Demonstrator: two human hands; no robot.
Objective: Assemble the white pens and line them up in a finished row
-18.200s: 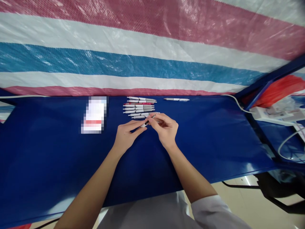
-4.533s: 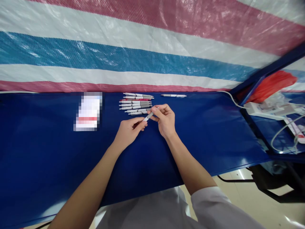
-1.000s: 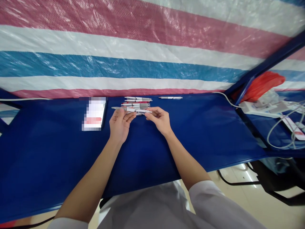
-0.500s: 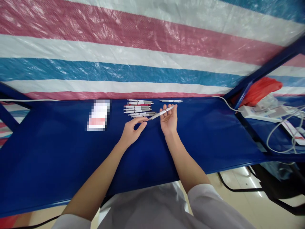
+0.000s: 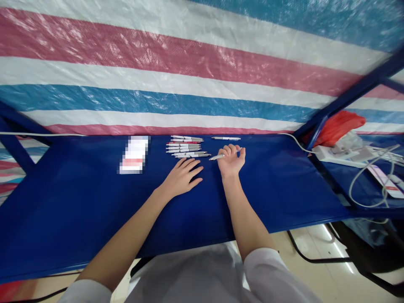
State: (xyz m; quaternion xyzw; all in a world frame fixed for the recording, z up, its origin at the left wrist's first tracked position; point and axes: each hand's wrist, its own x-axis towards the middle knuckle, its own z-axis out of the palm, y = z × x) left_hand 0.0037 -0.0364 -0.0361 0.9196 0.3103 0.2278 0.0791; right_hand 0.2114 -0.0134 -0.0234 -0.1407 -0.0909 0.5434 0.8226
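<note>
My right hand (image 5: 232, 162), palm up with curled fingers, holds a white pen (image 5: 217, 157) whose tip points left. My left hand (image 5: 183, 176) is palm down, fingers spread, with nothing in it, just in front of a group of pens (image 5: 183, 147). Those are several white and grey pens lying side by side, with a bit of red showing among them. A single white pen (image 5: 226, 138) lies apart, behind my right hand near the back edge of the blue table (image 5: 94, 210).
A blurred-out white rectangular item (image 5: 135, 155) lies left of the pens. Striped plastic sheeting (image 5: 176, 75) hangs behind the table. On the right are a power strip (image 5: 341, 155), looped white cables (image 5: 352, 189) and a red plastic bag (image 5: 339, 128) beside a blue metal frame (image 5: 318, 130).
My left hand has let go of the pen's tip end, turned palm down and spread its fingers. My right hand has moved slightly right, its fingers now curled around the pen.
</note>
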